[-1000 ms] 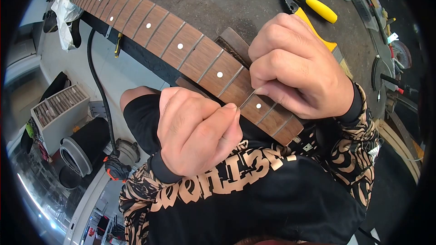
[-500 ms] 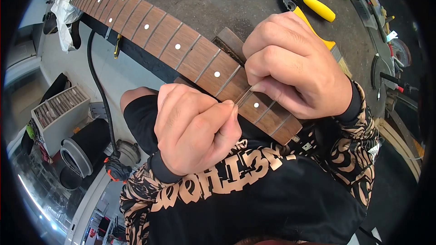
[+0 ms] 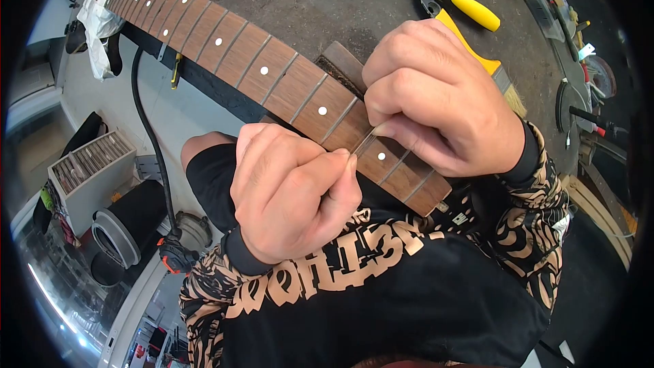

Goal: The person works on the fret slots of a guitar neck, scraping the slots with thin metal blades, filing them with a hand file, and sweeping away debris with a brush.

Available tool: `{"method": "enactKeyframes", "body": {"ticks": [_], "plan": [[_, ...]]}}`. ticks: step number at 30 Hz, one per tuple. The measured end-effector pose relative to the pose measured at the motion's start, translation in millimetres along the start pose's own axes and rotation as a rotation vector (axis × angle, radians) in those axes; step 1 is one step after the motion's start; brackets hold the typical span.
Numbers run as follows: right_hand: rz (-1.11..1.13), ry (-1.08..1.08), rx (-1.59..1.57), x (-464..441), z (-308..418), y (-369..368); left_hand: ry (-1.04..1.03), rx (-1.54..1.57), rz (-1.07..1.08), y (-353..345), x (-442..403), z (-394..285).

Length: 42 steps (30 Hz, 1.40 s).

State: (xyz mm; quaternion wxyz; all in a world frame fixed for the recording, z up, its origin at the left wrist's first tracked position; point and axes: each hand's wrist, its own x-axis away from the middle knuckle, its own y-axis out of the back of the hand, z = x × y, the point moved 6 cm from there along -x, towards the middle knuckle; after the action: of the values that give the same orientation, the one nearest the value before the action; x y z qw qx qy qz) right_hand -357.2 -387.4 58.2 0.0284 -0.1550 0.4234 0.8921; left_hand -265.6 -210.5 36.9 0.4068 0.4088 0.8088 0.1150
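Note:
A brown guitar neck (image 3: 279, 82) with white dot inlays and metal frets lies diagonally from the upper left to the lower centre. Over its near end, my left hand (image 3: 293, 191) and my right hand (image 3: 443, 99) face each other with fingers closed. Between their fingertips runs a thin metal strip (image 3: 365, 143), apparently a fret wire, pinched at one end by each hand. It sits at or just above the fretboard, close to a fret slot. Whether it touches the wood is hard to tell.
Yellow-and-black pliers (image 3: 455, 1) and a yellow-handled brush (image 3: 470, 44) lie on the dark bench (image 3: 286, 0) beyond my right hand. A dark block (image 3: 340, 65) rests against the neck's far side. At left stand a white box (image 3: 95, 170) and a black hose (image 3: 146, 123).
Both hands have shifted slightly left with the thin strip, which shows apart from the fret line more clearly than at first. The neck and bench items have also drifted slightly left in view.

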Motion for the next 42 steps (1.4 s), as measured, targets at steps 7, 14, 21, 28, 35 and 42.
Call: {"method": "enactKeyframes", "body": {"ticks": [7,14,21,28,35,42], "plan": [[0.003,0.026,-0.04,-0.3,-2.5,-0.5,-0.008,-0.082,0.06,-0.6,-8.7,-3.1],[-0.001,0.004,-0.07,4.3,-6.9,1.0,-0.013,-0.094,0.015,1.3,0.8,-3.1],[0.0,0.005,-0.075,5.1,-4.8,-1.0,-0.015,-0.114,0.038,-0.9,-2.2,-6.7],[0.001,0.017,-0.085,6.7,-1.0,-1.3,-0.015,-0.03,0.06,-1.9,-1.7,-8.2],[-0.048,-0.002,-0.008,5.3,1.7,-5.5,0.002,0.003,0.046,-1.8,-2.2,-4.3],[-0.062,0.008,-0.025,4.0,0.4,-3.4,-0.042,-0.013,0.032,-0.4,-0.7,-3.4]]}}
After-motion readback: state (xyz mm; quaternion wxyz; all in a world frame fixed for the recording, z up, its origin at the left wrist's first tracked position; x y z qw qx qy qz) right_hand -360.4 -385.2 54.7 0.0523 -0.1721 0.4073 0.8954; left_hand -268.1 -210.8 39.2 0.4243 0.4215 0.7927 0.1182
